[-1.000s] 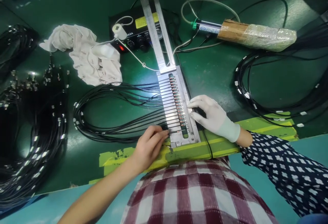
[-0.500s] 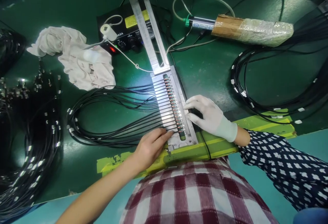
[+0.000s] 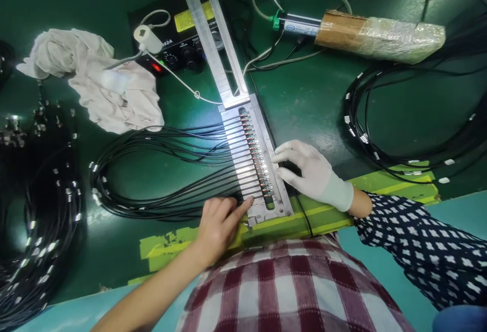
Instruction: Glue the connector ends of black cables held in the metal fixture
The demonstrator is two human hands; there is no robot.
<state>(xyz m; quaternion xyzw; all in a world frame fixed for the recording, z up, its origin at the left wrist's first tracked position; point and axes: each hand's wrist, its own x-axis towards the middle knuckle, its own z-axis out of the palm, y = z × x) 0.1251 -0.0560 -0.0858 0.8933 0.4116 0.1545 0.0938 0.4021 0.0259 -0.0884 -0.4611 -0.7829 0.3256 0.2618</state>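
Observation:
A metal fixture plate (image 3: 262, 162) lies on the bench with a row of black cables (image 3: 190, 185) laid across it, their small connector ends (image 3: 255, 149) lined up at a slot. My bare left hand (image 3: 218, 225) rests at the plate's lower left. Its thumb is stretched onto the plate beside the lowest cable, and the other fingers, bent and apart from the thumb, lie by the cables; their tips are partly hidden. My right hand (image 3: 314, 175), in a white glove, lies against the plate's right edge, fingers and thumb spread, nothing held.
The fixture's hinged slotted frame (image 3: 208, 43) is swung back over a black control box (image 3: 182, 61). White cloth (image 3: 122, 94) lies to the left. A wrapped syringe dispenser (image 3: 365, 35) lies at the back right. Cable coils (image 3: 365, 139) flank both sides; yellow tape (image 3: 175, 248) lines the front edge.
My left hand has shifted slightly left, its thumb parting from the other fingers. My right hand stays at the plate's edge. The view has moved a little.

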